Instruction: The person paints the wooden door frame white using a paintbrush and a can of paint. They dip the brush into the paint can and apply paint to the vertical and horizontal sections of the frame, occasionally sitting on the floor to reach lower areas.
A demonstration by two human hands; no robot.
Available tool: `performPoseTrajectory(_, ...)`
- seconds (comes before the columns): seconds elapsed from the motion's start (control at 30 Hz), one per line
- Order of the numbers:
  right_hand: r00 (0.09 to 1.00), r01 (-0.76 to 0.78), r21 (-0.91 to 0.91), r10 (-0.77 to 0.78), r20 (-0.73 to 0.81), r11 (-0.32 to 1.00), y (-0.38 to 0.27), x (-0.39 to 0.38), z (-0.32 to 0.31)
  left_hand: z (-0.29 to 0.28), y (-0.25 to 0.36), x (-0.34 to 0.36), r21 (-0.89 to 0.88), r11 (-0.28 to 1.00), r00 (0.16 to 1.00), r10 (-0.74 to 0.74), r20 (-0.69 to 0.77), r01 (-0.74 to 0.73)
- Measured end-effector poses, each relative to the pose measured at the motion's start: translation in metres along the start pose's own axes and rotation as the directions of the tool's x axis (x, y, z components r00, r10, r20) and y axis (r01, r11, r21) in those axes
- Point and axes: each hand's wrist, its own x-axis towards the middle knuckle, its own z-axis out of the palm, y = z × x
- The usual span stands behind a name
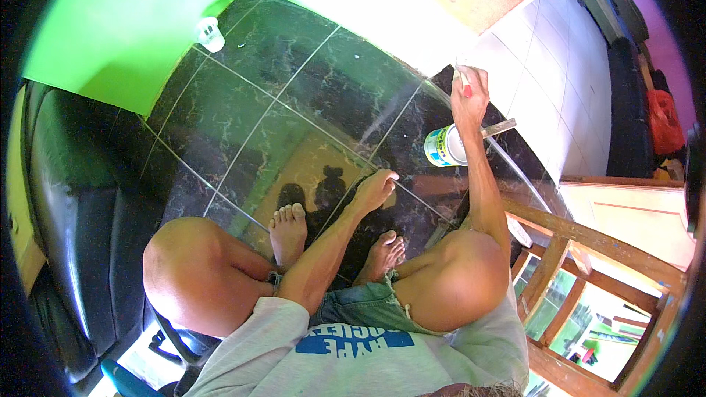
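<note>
- The fingers of the right hand [469, 95] are closed around a thin brush [463, 81] with a red handle; the hand is stretched far forward, and the brush tip points up toward the bright doorway edge, probably so it can reach the surface there.
- Just below this hand, almost touching the wrist, a small paint can [443, 145] stands open on the dark floor [294, 81], with a flat stick [498, 129] laid across its rim; it seems kept near so the brush can dip easily.
- The left hand [375, 190] holds nothing; its fingers are spread loosely and rest on the floor tiles, apparently to support the crouching body.
- Below the left fingers, two bare feet [288, 229] stand flat on the tiles, between the bent knees.
- Far left of both hands is a black padded seat [81, 198]; to the right of the right arm stands a wooden frame [588, 250].
- Far above the left fingers, near the green wall [125, 22], a small white cup [210, 33] sits alone.
</note>
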Motion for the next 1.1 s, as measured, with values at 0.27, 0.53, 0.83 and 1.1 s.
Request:
performPoseTrajectory(0.27,0.778,-0.522,0.656,0.619,0.106,0.545,-0.010,-0.043,-0.006,0.005,-0.016,0.003,-0.080,0.993,0.995,0.091,0.028,-0.088)
performPoseTrajectory(0.53,0.445,-0.305,0.913,0.807,0.388,-0.270,-0.066,-0.117,-0.024,-0.009,-0.008,0.006,-0.096,0.994,0.989,0.072,0.133,-0.059)
performPoseTrajectory(0.83,0.447,-0.086,0.709,0.609,0.655,-0.700,-0.096,-0.170,-0.035,-0.015,0.016,0.004,0.017,1.000,0.989,-0.008,0.148,0.006)
performPoseTrajectory(1.1,0.494,-0.245,0.770,0.607,0.623,-0.589,-0.089,-0.178,-0.022,-0.009,-0.002,0.006,-0.031,0.996,0.990,0.086,0.113,-0.083)
